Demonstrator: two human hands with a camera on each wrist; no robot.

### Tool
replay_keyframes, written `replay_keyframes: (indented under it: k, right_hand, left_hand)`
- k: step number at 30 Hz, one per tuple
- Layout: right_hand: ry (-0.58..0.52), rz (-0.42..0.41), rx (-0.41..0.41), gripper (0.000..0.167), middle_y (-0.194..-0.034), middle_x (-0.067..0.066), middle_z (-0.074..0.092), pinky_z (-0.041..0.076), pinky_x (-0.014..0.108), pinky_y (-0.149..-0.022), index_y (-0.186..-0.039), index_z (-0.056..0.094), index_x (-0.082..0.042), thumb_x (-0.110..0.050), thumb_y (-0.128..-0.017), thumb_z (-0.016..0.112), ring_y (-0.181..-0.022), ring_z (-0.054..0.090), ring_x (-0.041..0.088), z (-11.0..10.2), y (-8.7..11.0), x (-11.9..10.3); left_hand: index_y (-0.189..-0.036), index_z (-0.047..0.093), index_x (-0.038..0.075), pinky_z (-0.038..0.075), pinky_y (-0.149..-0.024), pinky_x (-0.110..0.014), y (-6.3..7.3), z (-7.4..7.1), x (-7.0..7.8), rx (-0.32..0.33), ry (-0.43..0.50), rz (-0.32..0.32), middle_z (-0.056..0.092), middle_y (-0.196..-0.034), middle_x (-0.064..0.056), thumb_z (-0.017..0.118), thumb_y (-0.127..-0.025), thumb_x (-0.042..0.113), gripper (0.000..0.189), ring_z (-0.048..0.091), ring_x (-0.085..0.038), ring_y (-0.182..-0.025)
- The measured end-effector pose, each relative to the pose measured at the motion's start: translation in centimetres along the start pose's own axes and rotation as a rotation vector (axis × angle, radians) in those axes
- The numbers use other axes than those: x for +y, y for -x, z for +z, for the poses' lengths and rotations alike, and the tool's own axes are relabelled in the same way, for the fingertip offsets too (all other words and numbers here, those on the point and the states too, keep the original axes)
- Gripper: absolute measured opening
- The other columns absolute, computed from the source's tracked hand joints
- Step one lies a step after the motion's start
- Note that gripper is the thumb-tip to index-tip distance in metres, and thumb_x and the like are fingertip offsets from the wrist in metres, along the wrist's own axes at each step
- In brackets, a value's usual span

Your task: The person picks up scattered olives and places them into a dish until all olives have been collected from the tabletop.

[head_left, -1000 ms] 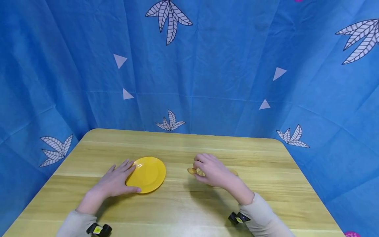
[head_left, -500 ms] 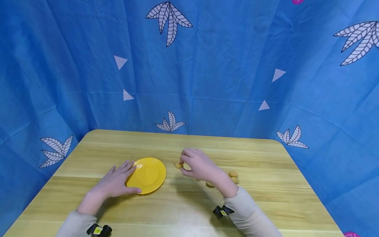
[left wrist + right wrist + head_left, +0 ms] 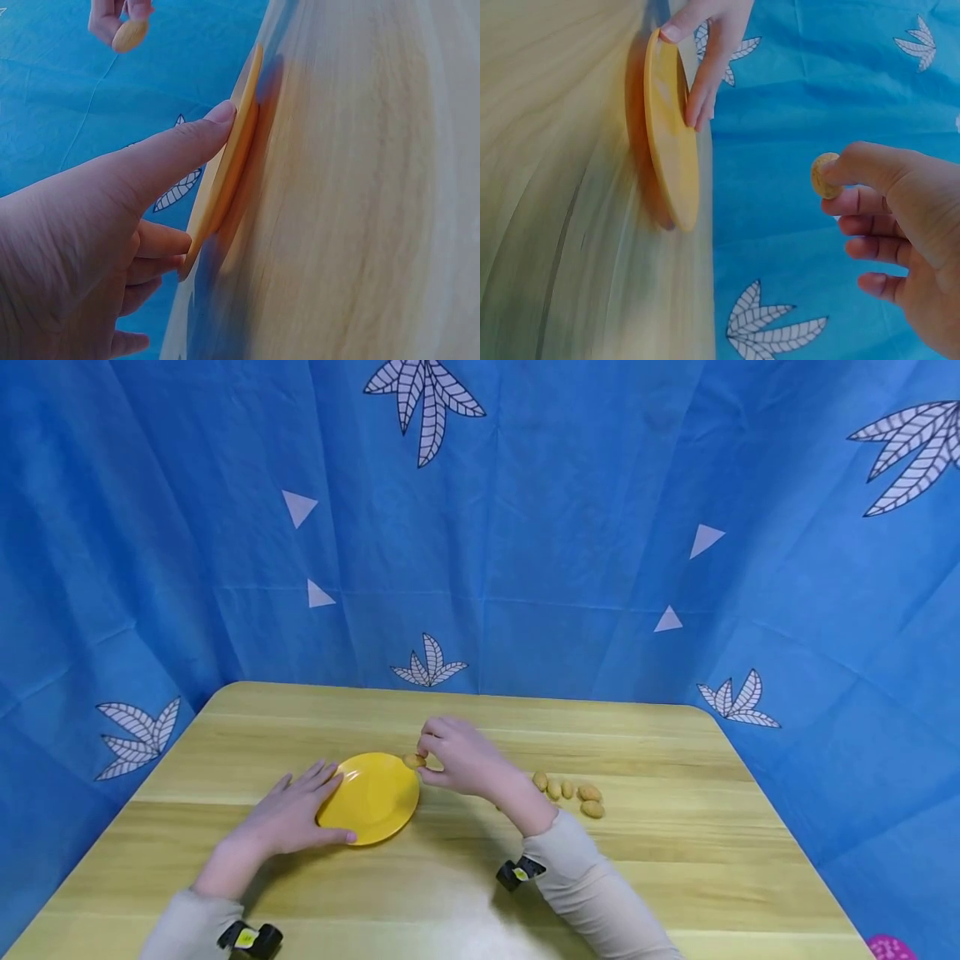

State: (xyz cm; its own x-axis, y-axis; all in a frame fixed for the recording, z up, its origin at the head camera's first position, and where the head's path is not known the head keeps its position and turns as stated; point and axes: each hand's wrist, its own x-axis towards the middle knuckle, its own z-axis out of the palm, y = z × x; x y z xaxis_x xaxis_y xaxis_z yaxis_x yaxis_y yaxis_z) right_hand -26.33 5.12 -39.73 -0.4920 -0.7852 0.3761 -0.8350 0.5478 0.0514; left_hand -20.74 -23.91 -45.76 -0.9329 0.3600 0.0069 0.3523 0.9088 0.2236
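My right hand pinches a small potato between thumb and fingertips. In the head view the potato overlaps the upper right rim of a round yellow plate; in the right wrist view it hangs well above the table, thumb pressed on it. My left hand rests along the plate's left side, fingers spread and fairly straight, with the thumb tip on the near rim. From the left wrist view, thumb and fingertips touch the plate's edge.
Several more small potatoes lie on the wooden table right of the plate, some partly behind my right forearm. Behind the table's far edge hangs a blue cloth with white leaf prints.
My right hand has moved left and away from me with the potato, from the group to the plate's rim. More potatoes now show behind it. My left hand and the plate have stayed put.
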Motion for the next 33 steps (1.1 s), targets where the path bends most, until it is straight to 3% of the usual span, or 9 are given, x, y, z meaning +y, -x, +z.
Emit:
replay_keyframes:
  k: [5,19,33]
  right_hand:
    - [-0.003,-0.018,-0.008,0.012,-0.095,-0.002,0.058,0.047,0.028,-0.077,-0.089,0.066,-0.015,-0.028,-0.089,0.067,-0.088,0.054,0.014,1.0,-1.3,-0.7]
    - [0.006,0.044,-0.162,0.020,-0.098,-0.004,0.058,0.046,0.025,-0.080,-0.095,0.070,-0.015,-0.034,-0.091,0.065,-0.090,0.051,0.013,3.9,-4.8,-2.3]
    - [0.013,0.109,-0.247,0.020,-0.093,-0.005,0.054,0.041,0.023,-0.074,-0.088,0.066,-0.017,-0.037,-0.090,0.067,-0.089,0.048,0.013,6.6,-6.2,-2.4]
  left_hand:
    - [-0.147,0.042,0.003,0.023,-0.112,-0.069,0.2,0.3,-0.1,-0.010,-0.002,-0.009,0.035,-0.156,-0.020,0.060,-0.072,0.080,0.109,0.029,-0.041,-0.145]
    - [-0.146,0.043,0.002,0.024,-0.111,-0.069,0.2,0.3,-0.3,-0.002,-0.011,-0.002,0.036,-0.155,-0.021,0.060,-0.073,0.078,0.107,0.030,-0.041,-0.144]
    - [-0.146,0.042,0.002,0.024,-0.111,-0.070,-0.1,0.3,-0.3,-0.002,-0.008,0.002,0.036,-0.156,-0.019,0.060,-0.073,0.079,0.108,0.029,-0.041,-0.145]
